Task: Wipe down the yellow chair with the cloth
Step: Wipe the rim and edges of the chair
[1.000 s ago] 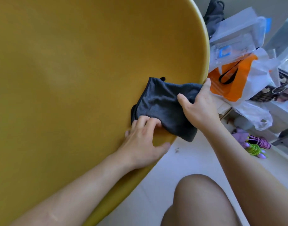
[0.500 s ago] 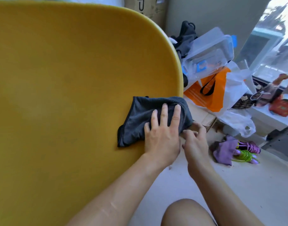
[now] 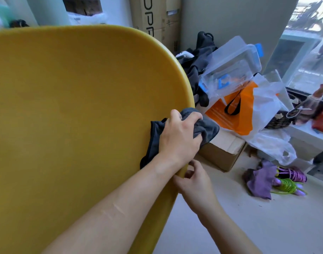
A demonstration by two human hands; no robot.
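A person is working at the right rim of a yellow chair point(image 3: 74, 107), whose broad curved shell is filling the left half of the view. The left hand point(image 3: 179, 136) is bunching a dark grey cloth point(image 3: 206, 129) in curled fingers and pressing it over the rim at the shell's 3 o'clock. Part of the cloth is lying on the yellow face and part is hanging past the edge. Just below, at about 4 o'clock, the right hand point(image 3: 193, 178) is sitting against the rim under the left wrist, fingers curled; whether it is gripping the edge cannot be told.

Clutter is crowding that side. A brown cardboard box point(image 3: 223, 149) is sitting on the floor point(image 3: 267, 217) just beside the cloth, with an orange-and-white carrier bag point(image 3: 230, 114) lying on top. A clear storage box point(image 3: 232, 68) with blue clips is tilting above the bag at 1 o'clock, beside a heap of dark clothing point(image 3: 199, 57) near the rim. A purple rag point(image 3: 261, 180) is lying on the floor well apart from the chair, and a tall printed carton point(image 3: 157, 15) is standing behind it at 12 o'clock.
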